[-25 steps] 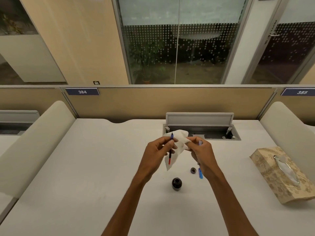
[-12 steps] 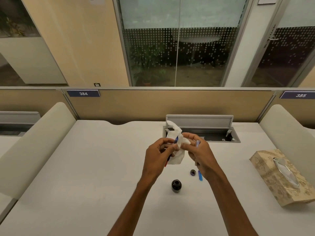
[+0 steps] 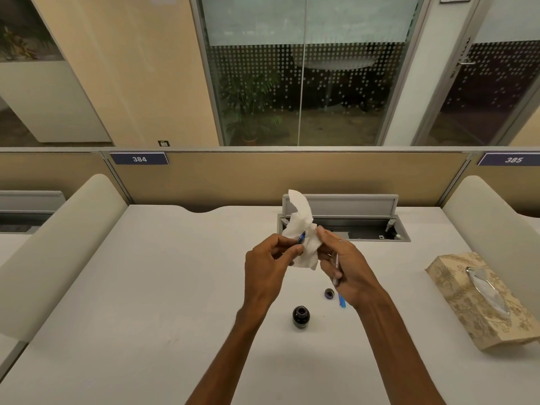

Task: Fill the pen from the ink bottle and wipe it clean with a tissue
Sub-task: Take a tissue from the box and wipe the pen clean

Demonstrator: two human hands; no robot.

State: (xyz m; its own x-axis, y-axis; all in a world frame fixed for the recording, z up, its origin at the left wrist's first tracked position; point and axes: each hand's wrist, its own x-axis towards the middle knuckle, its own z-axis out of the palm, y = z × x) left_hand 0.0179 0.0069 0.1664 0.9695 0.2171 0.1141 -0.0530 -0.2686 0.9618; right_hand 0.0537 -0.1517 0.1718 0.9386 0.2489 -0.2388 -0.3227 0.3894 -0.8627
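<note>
White tissue (image 3: 302, 239) pinched in right hand (image 3: 343, 266), which also clamps a slim barrel-like part; left hand (image 3: 267, 266) grips pen (image 3: 301, 237), tip against the tissue, above the desk (image 3: 146, 287). Wiping step: rotate pen, draw the tip through a clean fold, light pressure. Open ink bottle (image 3: 300, 317) sits below the hands, cap (image 3: 329, 293) near; spill risk. Tissue box (image 3: 479, 299) well right.

both forearms raised, left hand (image 3: 267, 266) and right hand (image 3: 344, 266) close together, fingers (image 3: 325, 233) pinched shut

Head view — downward, forward, over desk (image 3: 146, 287)
</note>
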